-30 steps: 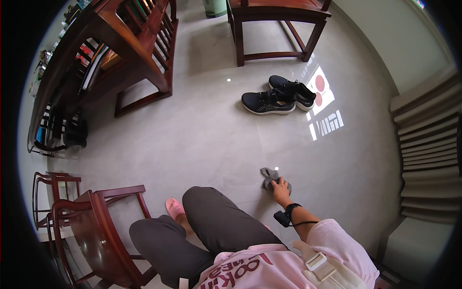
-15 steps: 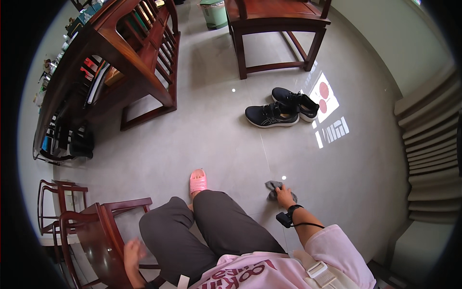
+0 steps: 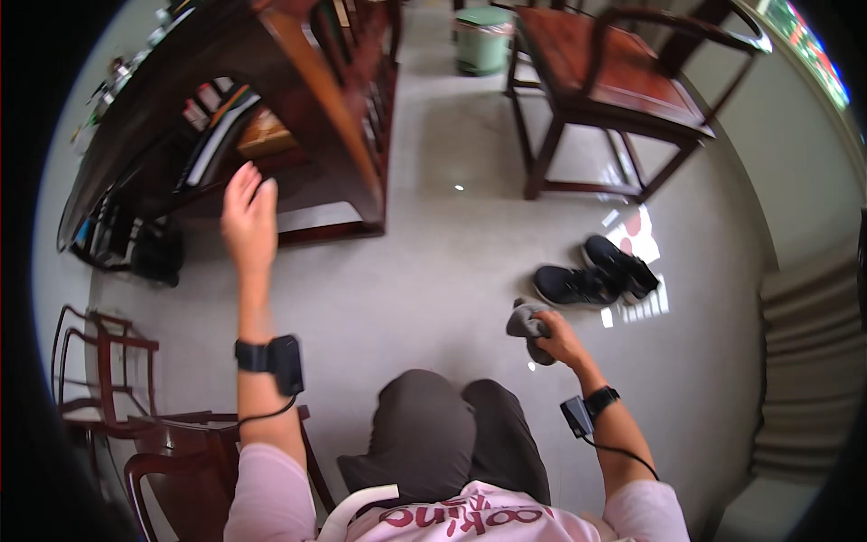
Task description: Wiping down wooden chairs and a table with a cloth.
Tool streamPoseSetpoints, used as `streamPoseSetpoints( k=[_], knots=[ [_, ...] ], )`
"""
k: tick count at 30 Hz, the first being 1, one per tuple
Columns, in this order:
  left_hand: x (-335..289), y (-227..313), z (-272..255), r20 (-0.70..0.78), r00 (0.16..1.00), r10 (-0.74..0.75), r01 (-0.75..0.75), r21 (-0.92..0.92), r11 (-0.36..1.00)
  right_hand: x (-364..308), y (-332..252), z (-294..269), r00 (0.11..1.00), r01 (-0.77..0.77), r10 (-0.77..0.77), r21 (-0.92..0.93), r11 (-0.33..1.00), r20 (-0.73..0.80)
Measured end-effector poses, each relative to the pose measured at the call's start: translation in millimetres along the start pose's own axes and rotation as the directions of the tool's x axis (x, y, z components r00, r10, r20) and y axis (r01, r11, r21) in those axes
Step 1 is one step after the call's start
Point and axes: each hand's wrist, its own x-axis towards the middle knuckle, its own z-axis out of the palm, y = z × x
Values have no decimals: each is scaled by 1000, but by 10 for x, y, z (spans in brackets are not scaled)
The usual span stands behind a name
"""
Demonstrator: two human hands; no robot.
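Held in my right hand (image 3: 560, 339) are what look like grey socks (image 3: 524, 321), bunched up and hanging above the floor. The fingers are wrapped round the fabric and hide part of it. A pair of black shoes (image 3: 578, 285) with pale soles lies on the floor just beyond that hand, apart from it. My left hand (image 3: 250, 221) is raised at the left, in front of the dark wooden desk-like piece (image 3: 334, 117). Its fingers are stretched out, the thumb stands off, and nothing is in it.
A wooden armchair (image 3: 623, 99) stands at the far right, with a green bin (image 3: 482, 43) to its left. Another wooden chair (image 3: 185, 470) is close at my lower left. Grey-brown curtains (image 3: 808, 370) hang along the right wall. Books (image 3: 217, 135) fill the desk's side opening.
My right hand has lifted the grey socks off the floor. My left hand has risen from beside the near chair to the desk. The view has shifted, and the pink slipper is out of sight.
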Motion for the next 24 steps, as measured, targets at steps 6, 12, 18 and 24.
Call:
streamPoseSetpoints(
  k=[6, 12, 18, 24],
  knots=[
    [711, -422, 449, 144, 948, 283, -315, 312, 897, 939, -1231, -191, 979, 38, -18, 93, 995, -204],
    [829, -1073, 525, 448, 838, 310, -304, -87, 949, 1417, -1576, -252, 965, 35, 2, 139, 990, -262],
    [966, -1014, 506, 697, 695, 179, -252, 3, 968, 2277, -1894, -361, 946, 72, -30, 118, 990, -323],
    [972, -984, 557, 869, 466, -167, -211, 293, 933, 3123, -2364, -241, 970, 137, -68, 297, 945, -232]
  ],
)
